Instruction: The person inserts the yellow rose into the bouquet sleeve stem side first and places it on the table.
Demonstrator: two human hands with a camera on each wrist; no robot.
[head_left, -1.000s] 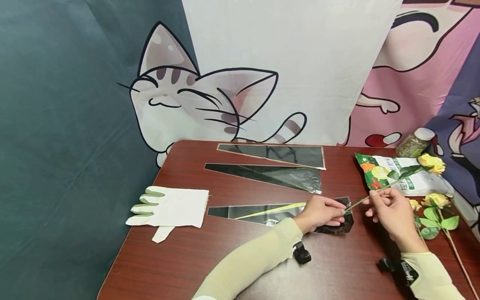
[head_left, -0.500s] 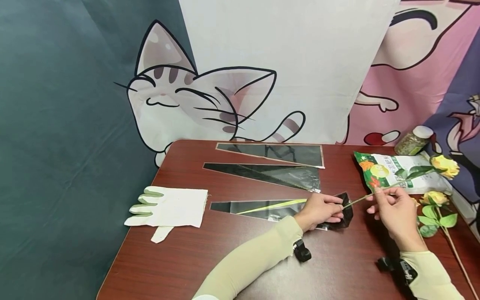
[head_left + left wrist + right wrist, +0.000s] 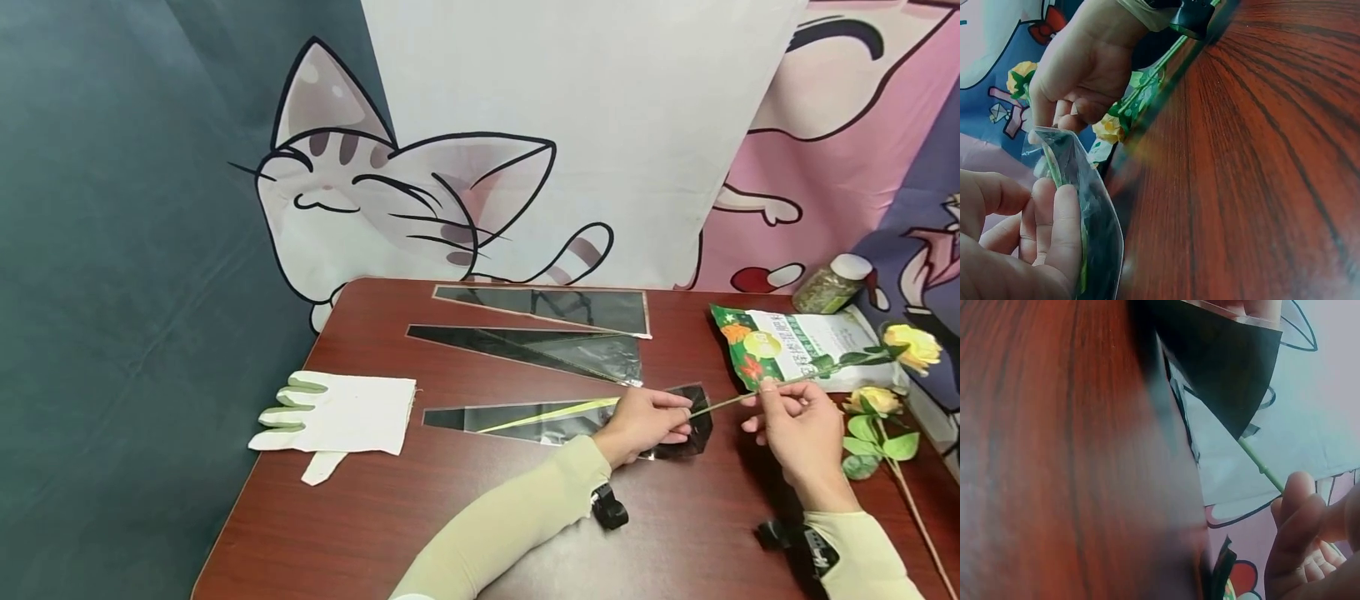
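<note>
My right hand (image 3: 802,433) pinches the thin green stem of a yellow rose (image 3: 912,348), its bloom pointing to the right. The lower stem (image 3: 1263,467) slants into the wide mouth of a dark, clear-fronted flower sleeve (image 3: 693,421). My left hand (image 3: 645,425) grips that sleeve near its mouth; in the left wrist view the stem runs inside the film beside its fingertips. A yellow-green strip (image 3: 555,412) shows along the sleeve, which tapers leftward over the table. The stem's lower end is hidden by the left hand in the head view.
Two more flat sleeves, one nearer (image 3: 540,350) and one farther (image 3: 555,304), lie behind. A white glove (image 3: 360,412) lies on the left. At right are another yellow rose (image 3: 873,402), a printed packet (image 3: 787,346) and a white-lidded jar (image 3: 834,285).
The right hand has shifted slightly right, and the rose bloom has moved right and a little lower. The sleeve's mouth has spread wider; the left hand keeps its hold there.
</note>
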